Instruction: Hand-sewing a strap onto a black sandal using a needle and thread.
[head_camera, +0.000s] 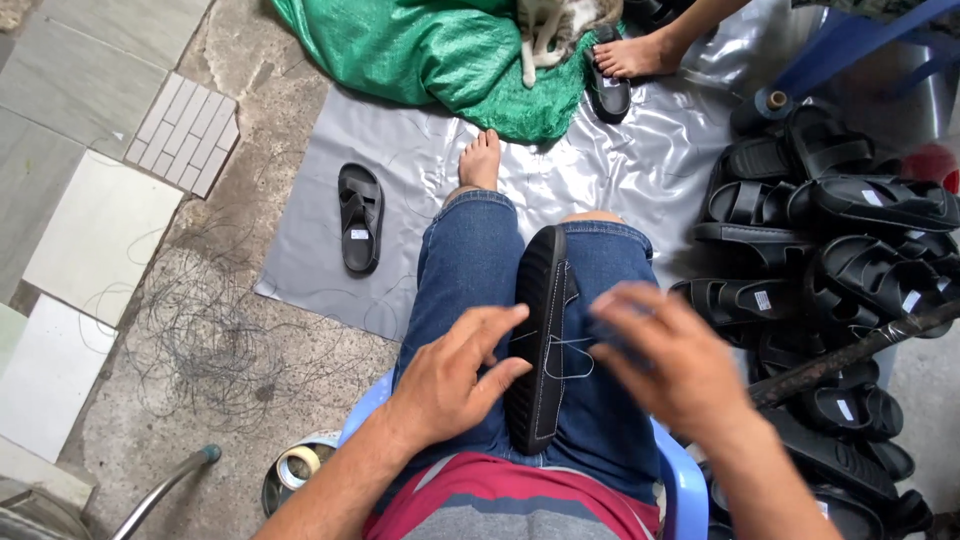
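A black sandal (540, 335) is lying on its edge between the seated person's thighs, sole turned toward the left. The left hand (450, 380) is resting against that sole, fingers spread and touching it, not clenched around it. The right hand (665, 355) is hovering just beside the strap side, blurred, so I cannot tell whether it is gripping anything. A pile of black sandals (830, 270) is sitting to the right.
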